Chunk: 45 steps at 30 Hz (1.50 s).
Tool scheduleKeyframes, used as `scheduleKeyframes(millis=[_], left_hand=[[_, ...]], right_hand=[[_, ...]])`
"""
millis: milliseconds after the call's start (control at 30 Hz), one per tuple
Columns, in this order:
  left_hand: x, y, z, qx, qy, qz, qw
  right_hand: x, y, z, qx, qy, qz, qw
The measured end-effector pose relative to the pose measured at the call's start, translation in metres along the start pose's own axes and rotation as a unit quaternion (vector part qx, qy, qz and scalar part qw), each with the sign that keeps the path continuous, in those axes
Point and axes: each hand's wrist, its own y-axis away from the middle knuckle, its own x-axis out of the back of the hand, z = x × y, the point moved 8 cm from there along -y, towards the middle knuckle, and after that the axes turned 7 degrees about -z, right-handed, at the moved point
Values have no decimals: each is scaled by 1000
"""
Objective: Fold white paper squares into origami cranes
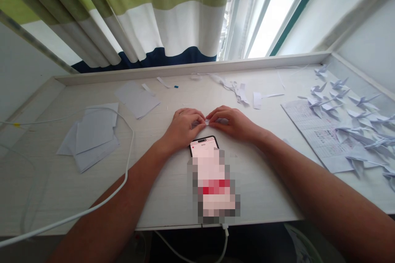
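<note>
Pinching a small folded white paper [212, 121] between their fingertips, the left hand [182, 126] and right hand [231, 123] meet mid-desk — a smartphone [202, 146] touches them at 6 o'clock, paper cranes [348, 111] crowd 3 o'clock, paper squares [92, 141] lie at 9 o'clock on the white desk [173, 201].

Both hands [210, 123] meeting, fingertips together

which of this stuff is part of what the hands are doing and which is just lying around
In use: left hand, right hand, small folded paper.
Lying about: smartphone, white cable, loose paper squares, paper cranes, paper scraps.
</note>
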Motion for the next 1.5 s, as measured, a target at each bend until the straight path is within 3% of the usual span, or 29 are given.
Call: scheduleKeyframes(millis=[267, 433, 600, 767, 1100, 1267, 1500], left_hand=[[4, 4, 10, -44, -62, -13, 997], [10, 5, 0, -21, -1, 19, 1000], [14, 6, -8, 17, -14, 50, 999], [13, 5, -8, 11, -18, 41, 999], [9, 4, -5, -13, -36, 27, 999], [6, 5, -3, -36, -61, 13, 997], [8, 6, -3, -34, -60, 11, 998]], right_hand=[[1, 3, -8, 28, 17, -22, 999], [7, 5, 2, -28, 29, 21, 999], [2, 1, 4, -18, 18, 32, 999], [0, -4, 10, -45, 49, 67, 996], [-3, -8, 9, -76, 94, 74, 990], [3, 1, 3, -6, 17, 30, 999], [9, 8, 8, -21, -11, -20, 1000]])
